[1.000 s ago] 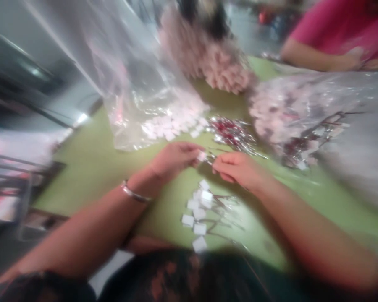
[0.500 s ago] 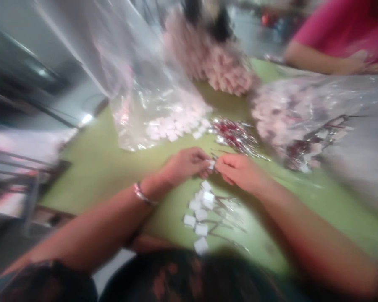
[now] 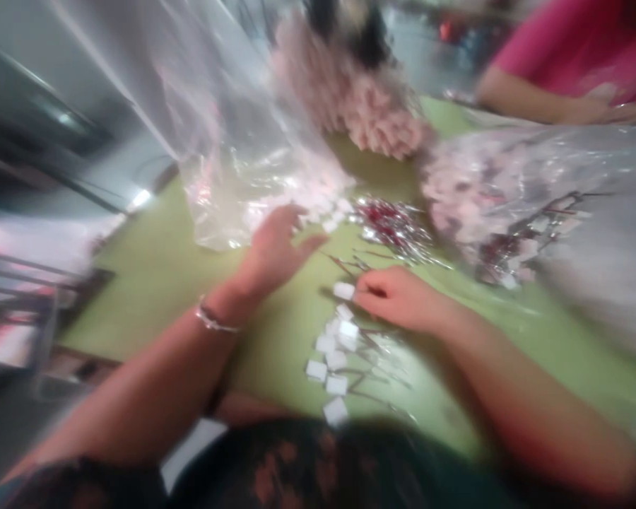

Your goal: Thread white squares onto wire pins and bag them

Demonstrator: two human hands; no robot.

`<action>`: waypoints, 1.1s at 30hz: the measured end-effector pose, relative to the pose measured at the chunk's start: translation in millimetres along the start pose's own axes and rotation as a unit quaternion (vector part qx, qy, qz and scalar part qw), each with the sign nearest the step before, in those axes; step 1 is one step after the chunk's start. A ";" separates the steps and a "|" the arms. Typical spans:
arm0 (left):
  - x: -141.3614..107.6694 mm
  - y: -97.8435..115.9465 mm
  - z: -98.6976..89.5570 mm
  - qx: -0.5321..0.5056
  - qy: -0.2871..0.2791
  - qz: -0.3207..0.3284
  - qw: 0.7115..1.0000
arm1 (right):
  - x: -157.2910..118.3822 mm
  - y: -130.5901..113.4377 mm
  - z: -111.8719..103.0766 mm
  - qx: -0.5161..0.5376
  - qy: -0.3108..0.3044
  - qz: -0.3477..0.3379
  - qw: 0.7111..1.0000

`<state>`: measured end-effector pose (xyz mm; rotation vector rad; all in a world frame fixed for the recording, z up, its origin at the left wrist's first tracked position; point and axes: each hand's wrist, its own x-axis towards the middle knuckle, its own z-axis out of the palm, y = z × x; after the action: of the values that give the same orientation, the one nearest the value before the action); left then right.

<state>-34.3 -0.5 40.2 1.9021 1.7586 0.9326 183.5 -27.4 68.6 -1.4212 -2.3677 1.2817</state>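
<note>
My left hand point(image 3: 278, 247) reaches over the near edge of a pile of small white square pieces point(image 3: 326, 201), thumb and fingers apart, holding nothing I can see. Fingers pinched, my right hand point(image 3: 395, 297) has a white square tag point(image 3: 344, 290) at its fingertips, just above the green table point(image 3: 153, 283). Below it lies a group of white tags point(image 3: 336, 360) on thin dark stems or strings. Beyond the right hand rests a bundle of red and silver stems point(image 3: 395, 223), with a few loose dark ones point(image 3: 344, 265) nearer. Blur hides finer detail.
A large clear plastic bag point(image 3: 217, 162) stands behind the white pile. Pink ruffled bundles point(image 3: 381, 116) lie at the back. Another clear bag with pink pieces point(image 3: 471, 191) sits at the right. Across the table is a person in a pink sleeve point(image 3: 540, 42).
My left hand has let go of the white tag and moved left and away from me to the white pile. My right hand has come slightly nearer with the tag.
</note>
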 end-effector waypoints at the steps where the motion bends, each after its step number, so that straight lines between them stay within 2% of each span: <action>1: 4.9 -6.2 -3.5 0.045 0.030 -0.011 0.998 | -2.6 -0.1 -4.3 -0.011 -0.044 -0.013 0.999; 3: 12.2 -20.4 -5.6 0.106 0.032 -0.020 0.994 | -7.2 1.6 -15.3 -0.014 -0.092 -0.002 0.996; 4: 14.3 -27.0 -4.7 0.123 0.020 -0.014 0.992 | -8.6 3.7 -21.6 -0.013 -0.076 0.022 0.997; 7: 15.9 -38.9 1.3 0.143 0.006 0.014 0.990 | -7.4 14.9 -37.6 -0.072 0.095 0.086 0.989; 9: 15.1 -39.7 3.8 0.154 0.004 0.026 0.988 | -2.7 23.5 -40.7 -0.161 0.171 0.078 0.969; 12: 13.8 -35.2 3.6 0.175 -0.015 0.031 0.984 | 6.5 32.4 -30.5 -0.246 0.161 0.059 0.954; 16: 12.6 -32.2 4.9 0.188 -0.030 0.023 0.981 | 16.7 38.2 -8.0 -0.287 0.175 0.061 0.940; 20: 12.7 -35.5 10.2 0.170 -0.036 0.065 0.983 | 21.8 44.7 -1.9 -0.256 0.208 0.043 0.943; 24: 13.3 -31.0 7.0 0.134 -0.020 0.060 0.989 | 19.7 43.4 -13.5 -0.163 0.261 0.031 0.951; 26: 12.6 -24.4 2.8 0.101 -0.003 0.040 0.994 | 16.2 38.5 -21.5 -0.092 0.277 0.058 0.955; 28: 10.9 -17.3 -0.5 0.066 0.013 0.023 0.998 | 13.3 33.8 -27.7 -0.043 0.272 0.116 0.954; 30: 8.4 -11.9 -1.8 0.037 0.014 0.014 0.999 | 12.4 31.7 -30.0 -0.027 0.252 0.166 0.953; 33: 4.5 -7.6 -1.2 0.002 -0.003 0.006 1.000 | 14.5 34.7 -27.8 -0.020 0.233 0.192 0.953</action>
<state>-40.7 4.9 36.8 1.9166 1.7496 0.9279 212.1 8.0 57.6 -2.0047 -1.8742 0.8293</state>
